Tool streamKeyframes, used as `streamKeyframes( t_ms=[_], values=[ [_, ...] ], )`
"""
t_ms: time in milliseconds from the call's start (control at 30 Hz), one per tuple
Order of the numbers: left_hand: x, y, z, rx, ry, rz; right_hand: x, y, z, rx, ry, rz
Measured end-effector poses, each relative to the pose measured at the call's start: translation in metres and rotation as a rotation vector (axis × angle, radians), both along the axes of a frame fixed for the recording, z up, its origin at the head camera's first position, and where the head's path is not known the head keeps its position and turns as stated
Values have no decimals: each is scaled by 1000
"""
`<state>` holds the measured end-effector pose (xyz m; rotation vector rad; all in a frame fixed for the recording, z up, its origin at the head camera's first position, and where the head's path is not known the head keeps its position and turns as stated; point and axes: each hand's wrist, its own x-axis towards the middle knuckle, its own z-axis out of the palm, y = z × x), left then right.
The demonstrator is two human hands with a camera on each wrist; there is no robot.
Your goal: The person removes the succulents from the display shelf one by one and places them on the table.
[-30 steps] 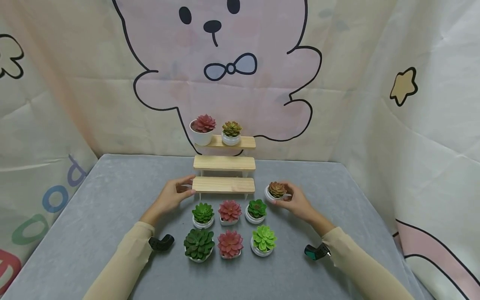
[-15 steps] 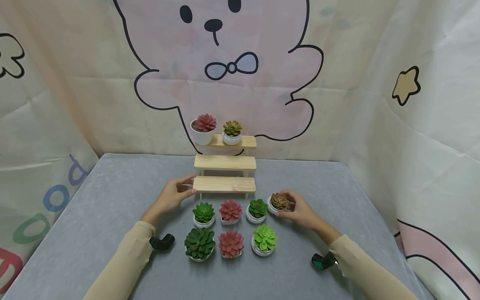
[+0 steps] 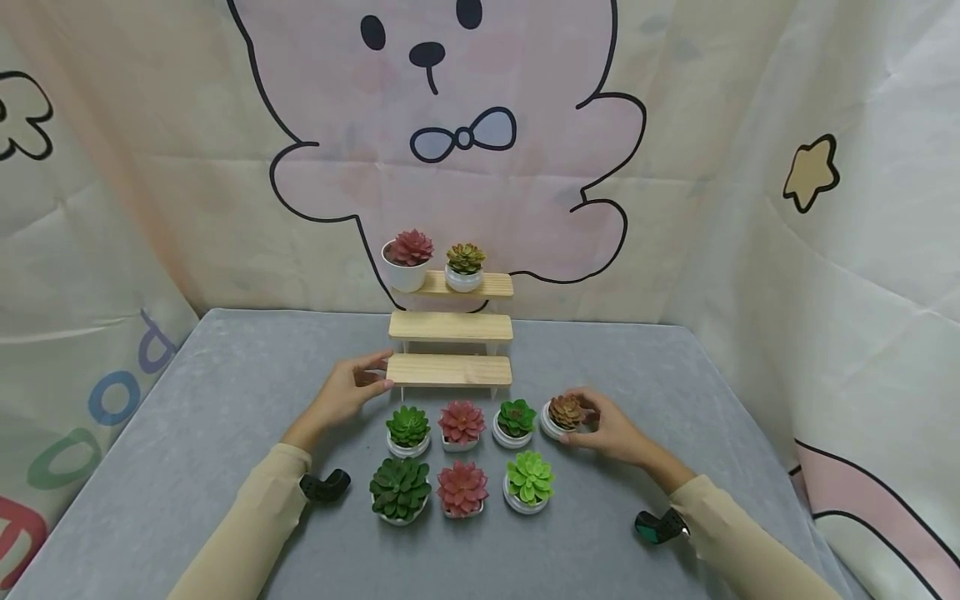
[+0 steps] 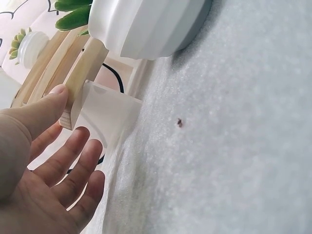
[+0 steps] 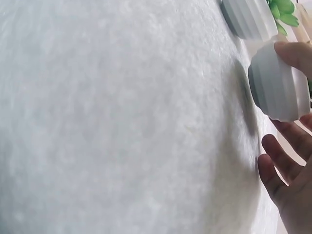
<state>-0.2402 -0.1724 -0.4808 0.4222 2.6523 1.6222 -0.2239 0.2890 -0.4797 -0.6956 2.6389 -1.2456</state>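
Observation:
In the head view my left hand [image 3: 341,393] is at the left end of the lowest board of a three-step wooden shelf [image 3: 450,371]. The left wrist view has the thumb and index finger of that hand [image 4: 58,165] pinching the board's end [image 4: 83,70], other fingers loosely bent. My right hand [image 3: 615,429] grips a white pot with a brown succulent [image 3: 565,411], right of a green succulent [image 3: 516,417]. Thumb and fingers of the right hand [image 5: 295,183] hold the ribbed pot [image 5: 275,83] by its sides; a shadow lies on the cloth beside it.
On the top board stand a red succulent [image 3: 411,247] and a yellow-green one [image 3: 465,258]. Potted succulents form two rows before the shelf, among them a dark green one [image 3: 400,488], a red one [image 3: 462,487] and a light green one [image 3: 530,478]. Grey cloth [image 3: 225,375] covers the table.
My right hand has moved the brown succulent's pot rightward and nearer to me, from beside the shelf to the right of the back row. The left hand has stayed at the board's end.

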Motion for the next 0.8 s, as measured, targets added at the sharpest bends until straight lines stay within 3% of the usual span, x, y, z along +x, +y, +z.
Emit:
streamKeyframes(
  t_ms=[800],
  values=[
    [0,-1,1,5,-14,-1,-2,7,-1,-21,-53,79]
  ],
)
